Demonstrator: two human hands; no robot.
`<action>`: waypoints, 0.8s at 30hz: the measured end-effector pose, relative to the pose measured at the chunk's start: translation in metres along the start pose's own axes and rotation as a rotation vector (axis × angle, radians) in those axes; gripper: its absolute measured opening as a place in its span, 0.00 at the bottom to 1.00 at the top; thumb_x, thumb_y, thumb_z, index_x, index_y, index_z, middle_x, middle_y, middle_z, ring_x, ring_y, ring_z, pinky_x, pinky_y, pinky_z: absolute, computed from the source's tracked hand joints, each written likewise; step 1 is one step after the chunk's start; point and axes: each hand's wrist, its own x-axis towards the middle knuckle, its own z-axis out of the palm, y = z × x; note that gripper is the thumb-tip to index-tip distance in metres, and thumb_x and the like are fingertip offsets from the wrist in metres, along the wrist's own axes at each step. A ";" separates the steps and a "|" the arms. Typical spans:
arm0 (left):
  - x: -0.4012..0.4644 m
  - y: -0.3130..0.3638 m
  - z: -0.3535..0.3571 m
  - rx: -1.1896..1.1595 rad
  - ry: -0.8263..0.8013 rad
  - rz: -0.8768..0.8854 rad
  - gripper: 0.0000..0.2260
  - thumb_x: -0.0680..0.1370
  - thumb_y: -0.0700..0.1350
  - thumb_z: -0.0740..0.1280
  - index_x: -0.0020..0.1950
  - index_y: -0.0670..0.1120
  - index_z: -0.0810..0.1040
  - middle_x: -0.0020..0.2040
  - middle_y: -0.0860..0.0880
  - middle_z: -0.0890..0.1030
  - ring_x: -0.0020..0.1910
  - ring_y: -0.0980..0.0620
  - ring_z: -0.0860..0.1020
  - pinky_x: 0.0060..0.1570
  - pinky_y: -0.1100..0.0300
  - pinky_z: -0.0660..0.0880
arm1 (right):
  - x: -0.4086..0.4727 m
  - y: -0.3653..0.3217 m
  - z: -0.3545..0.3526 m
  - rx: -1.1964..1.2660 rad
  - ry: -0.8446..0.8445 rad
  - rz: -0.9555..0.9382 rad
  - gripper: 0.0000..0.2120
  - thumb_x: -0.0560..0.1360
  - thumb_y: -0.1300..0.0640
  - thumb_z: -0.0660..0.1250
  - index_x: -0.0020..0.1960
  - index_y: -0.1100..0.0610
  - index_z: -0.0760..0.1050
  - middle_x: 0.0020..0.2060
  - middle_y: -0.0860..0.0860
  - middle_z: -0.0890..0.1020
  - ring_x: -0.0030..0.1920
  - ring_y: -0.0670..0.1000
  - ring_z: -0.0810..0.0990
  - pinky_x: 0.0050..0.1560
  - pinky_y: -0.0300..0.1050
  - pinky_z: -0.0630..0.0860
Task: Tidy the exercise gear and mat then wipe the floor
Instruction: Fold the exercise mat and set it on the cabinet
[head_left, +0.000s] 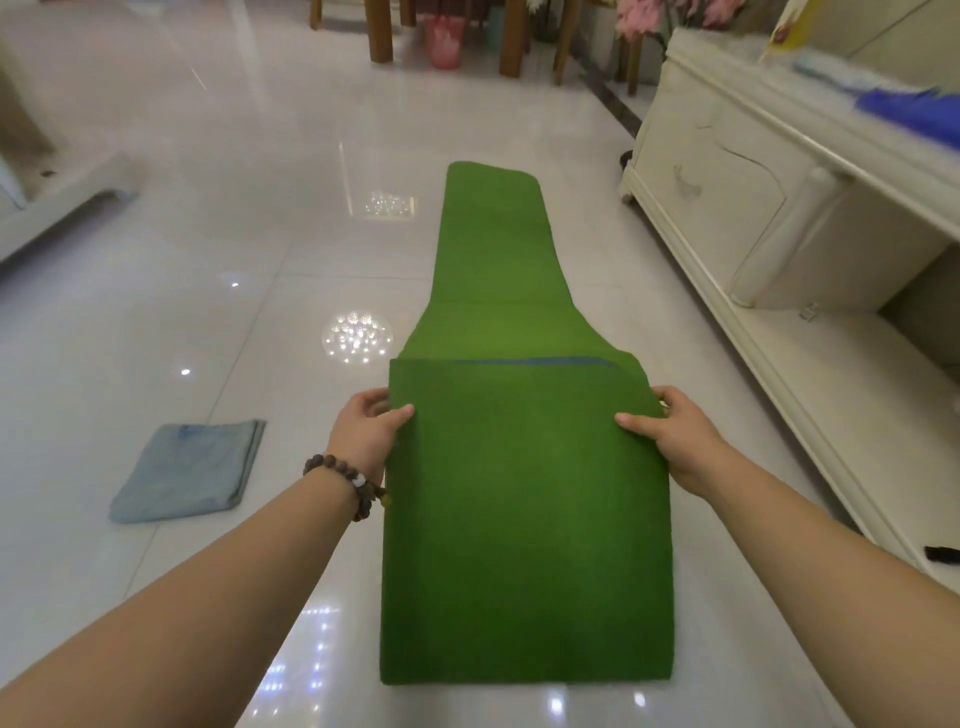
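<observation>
**Midway: folding the mat**

Now I hold the green mat (524, 519) by its two side edges, left hand (366, 428) and right hand (670, 431), the fingers of each pinched on the folded near section, thumbs on top. Its far end lies flat on the tiled floor (208, 234), just beside a cream cabinet (727, 197). A folded blue cloth (187, 473) waits at left. Next, I judge, the fold should carry forward evenly; wiping comes later.
</observation>
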 end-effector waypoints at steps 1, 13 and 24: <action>0.001 0.005 -0.001 -0.041 -0.012 -0.009 0.18 0.77 0.41 0.70 0.64 0.41 0.71 0.58 0.43 0.79 0.51 0.47 0.80 0.56 0.45 0.76 | -0.002 -0.005 -0.001 -0.001 -0.022 0.001 0.25 0.71 0.67 0.72 0.64 0.59 0.68 0.56 0.61 0.79 0.50 0.60 0.81 0.51 0.56 0.79; -0.043 0.021 -0.019 0.287 -0.101 0.340 0.14 0.74 0.45 0.73 0.56 0.53 0.72 0.66 0.47 0.72 0.64 0.49 0.72 0.62 0.49 0.73 | -0.052 -0.018 -0.024 -0.095 0.063 -0.241 0.14 0.71 0.60 0.74 0.53 0.53 0.73 0.63 0.52 0.75 0.64 0.53 0.73 0.61 0.52 0.72; -0.111 0.035 -0.056 0.515 -0.261 0.691 0.19 0.68 0.60 0.72 0.56 0.64 0.71 0.74 0.56 0.66 0.75 0.60 0.58 0.73 0.50 0.58 | -0.125 -0.024 -0.056 -0.069 -0.154 -0.362 0.34 0.68 0.63 0.73 0.68 0.41 0.67 0.73 0.32 0.57 0.73 0.40 0.56 0.76 0.51 0.53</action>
